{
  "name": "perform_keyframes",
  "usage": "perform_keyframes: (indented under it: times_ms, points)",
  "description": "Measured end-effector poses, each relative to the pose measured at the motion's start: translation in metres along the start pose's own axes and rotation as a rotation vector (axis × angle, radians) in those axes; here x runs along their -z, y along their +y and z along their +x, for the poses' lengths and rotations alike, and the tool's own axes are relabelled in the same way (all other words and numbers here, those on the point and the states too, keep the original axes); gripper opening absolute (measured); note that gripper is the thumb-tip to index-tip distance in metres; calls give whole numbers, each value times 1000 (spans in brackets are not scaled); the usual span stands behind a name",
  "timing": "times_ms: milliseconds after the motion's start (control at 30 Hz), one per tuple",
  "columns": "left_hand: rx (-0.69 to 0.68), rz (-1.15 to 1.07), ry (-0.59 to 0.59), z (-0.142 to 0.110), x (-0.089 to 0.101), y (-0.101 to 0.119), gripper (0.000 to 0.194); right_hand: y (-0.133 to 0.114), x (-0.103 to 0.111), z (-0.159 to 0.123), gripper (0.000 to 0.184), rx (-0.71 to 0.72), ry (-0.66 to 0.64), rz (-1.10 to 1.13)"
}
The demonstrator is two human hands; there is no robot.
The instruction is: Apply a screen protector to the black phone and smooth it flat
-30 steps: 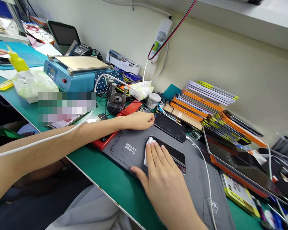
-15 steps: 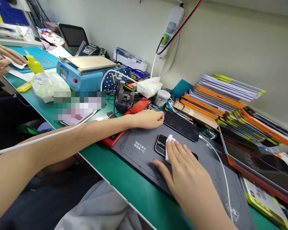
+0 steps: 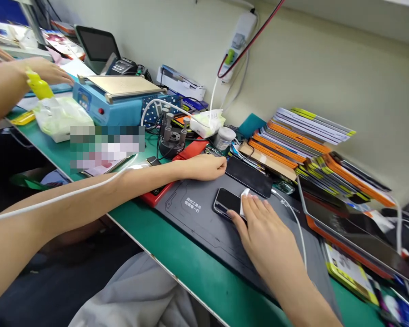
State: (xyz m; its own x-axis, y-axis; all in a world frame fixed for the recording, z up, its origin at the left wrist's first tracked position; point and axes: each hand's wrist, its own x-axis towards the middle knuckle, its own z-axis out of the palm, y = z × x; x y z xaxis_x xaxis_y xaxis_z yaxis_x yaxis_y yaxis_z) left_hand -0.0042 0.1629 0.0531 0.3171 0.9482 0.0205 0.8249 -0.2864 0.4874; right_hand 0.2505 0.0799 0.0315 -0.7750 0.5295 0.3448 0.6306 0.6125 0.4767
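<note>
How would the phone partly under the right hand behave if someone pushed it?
The phone would probably feel stiff, since it looks like a thin, rigid slab. Its glossy, reflective face suggests it may be slippery. Lying flat on the grey mat, it would likely slide rather than roll or tip.

Left hand curled into fist; right hand flat, palm down.

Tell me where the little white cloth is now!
In the head view, the white cloth is just right of the middle, under the right hand on the shiny phone, which lies on the grey mat.
</note>
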Motion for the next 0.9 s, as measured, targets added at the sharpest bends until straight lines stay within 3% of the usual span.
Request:
perform_keyframes:
  times_ms: [167, 333, 500, 733, 900]
  points:
    - [-2, 15, -2, -1, -1, 1, 25, -4, 9, -17, 72, 47, 18, 74]
    - [1, 26, -1, -1, 1, 2, 23, 19, 0, -26, 64, -30, -50, 101]
    - [-13, 46, -22, -2, 1, 2, 23, 11, 9, -44, 65, 16, 15, 58]
    - [-14, 61, -27, 1, -4, -2, 27, 31, -1, -41, 61, -35, 18, 8]
    - [2, 57, -33, 0, -1, 1, 29, 19, 14, -62, 64, 12, 41, 13]
